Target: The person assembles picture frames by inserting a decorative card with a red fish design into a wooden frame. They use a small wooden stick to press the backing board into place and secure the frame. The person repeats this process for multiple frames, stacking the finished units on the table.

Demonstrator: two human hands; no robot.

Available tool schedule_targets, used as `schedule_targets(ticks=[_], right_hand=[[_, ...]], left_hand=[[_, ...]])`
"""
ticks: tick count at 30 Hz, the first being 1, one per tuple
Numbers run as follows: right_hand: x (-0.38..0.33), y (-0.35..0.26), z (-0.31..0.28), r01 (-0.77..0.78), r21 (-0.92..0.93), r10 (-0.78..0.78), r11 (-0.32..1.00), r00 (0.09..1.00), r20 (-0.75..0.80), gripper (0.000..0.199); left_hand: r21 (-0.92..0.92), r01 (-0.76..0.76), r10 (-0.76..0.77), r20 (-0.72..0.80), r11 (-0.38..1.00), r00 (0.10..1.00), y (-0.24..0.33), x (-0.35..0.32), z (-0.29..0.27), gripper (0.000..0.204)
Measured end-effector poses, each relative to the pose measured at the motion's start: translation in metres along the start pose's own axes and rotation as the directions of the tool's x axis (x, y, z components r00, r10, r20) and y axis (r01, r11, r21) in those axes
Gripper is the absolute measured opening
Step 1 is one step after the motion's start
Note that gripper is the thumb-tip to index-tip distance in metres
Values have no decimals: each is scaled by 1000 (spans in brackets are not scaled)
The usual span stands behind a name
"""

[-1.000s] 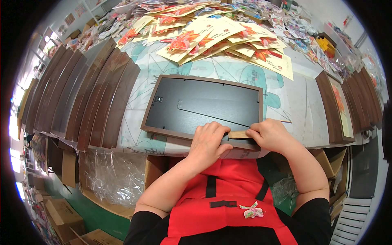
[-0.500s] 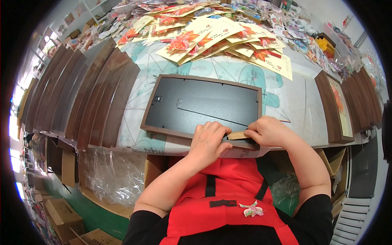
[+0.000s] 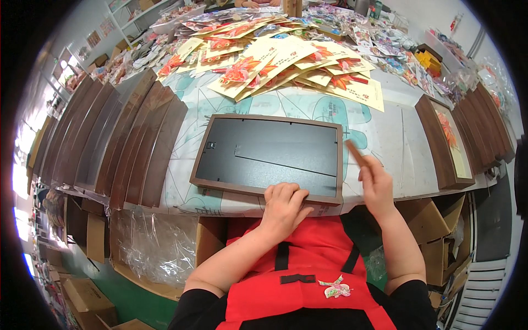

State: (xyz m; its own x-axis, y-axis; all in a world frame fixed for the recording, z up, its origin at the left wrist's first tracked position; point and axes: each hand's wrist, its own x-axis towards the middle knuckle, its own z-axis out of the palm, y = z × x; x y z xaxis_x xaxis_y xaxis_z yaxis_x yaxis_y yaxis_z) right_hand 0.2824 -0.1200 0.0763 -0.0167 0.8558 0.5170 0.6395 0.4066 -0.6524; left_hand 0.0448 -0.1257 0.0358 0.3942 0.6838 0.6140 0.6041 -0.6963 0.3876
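Note:
A dark brown picture frame (image 3: pixel 269 157) lies back side up on the covered table in front of me, its black backing board showing a slanted slit and a small metal hanger at the left. My left hand (image 3: pixel 284 206) grips the near rim right of its middle, fingers bent over onto the backing, thumb apart. Beyond the frame's right end, my right hand (image 3: pixel 377 184) is raised, closed around a small flat wooden stick (image 3: pixel 357 153) that points up and to the left. The stick is clear of the frame.
Brown frames (image 3: pixel 124 132) stand in a row at left; more frames (image 3: pixel 445 143) stand at right, the nearest showing a goldfish picture. Cream cards with red goldfish (image 3: pixel 286 60) are heaped behind. A person's hands (image 3: pixel 257 3) show at the far edge. Below is a box with clear plastic (image 3: pixel 157 247).
My right hand has lifted the wooden stick off the frame's near right corner and moved it right. My left hand remains on the near rim. The view has tilted slightly up.

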Motion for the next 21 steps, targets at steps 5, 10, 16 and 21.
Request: schedule_targets(ticks=[5, 10, 16, 21], right_hand=[[5, 4, 1, -67, 260, 87, 963, 994, -66, 18], [24, -26, 20, -228, 205, 177, 952, 954, 241, 27], [63, -36, 80, 167, 109, -199, 980, 848, 492, 35], [98, -56, 134, 177, -25, -120, 984, 757, 642, 27]], left_hand=[[-85, -13, 14, 7, 996, 1000, -15, -4, -2, 38], [-268, -88, 145, 204, 959, 968, -27, -15, -23, 36], [-213, 405, -456, -338, 889, 823, -79, -18, -30, 81], [-612, 447, -681, -213, 652, 701, -99, -4, -22, 90]])
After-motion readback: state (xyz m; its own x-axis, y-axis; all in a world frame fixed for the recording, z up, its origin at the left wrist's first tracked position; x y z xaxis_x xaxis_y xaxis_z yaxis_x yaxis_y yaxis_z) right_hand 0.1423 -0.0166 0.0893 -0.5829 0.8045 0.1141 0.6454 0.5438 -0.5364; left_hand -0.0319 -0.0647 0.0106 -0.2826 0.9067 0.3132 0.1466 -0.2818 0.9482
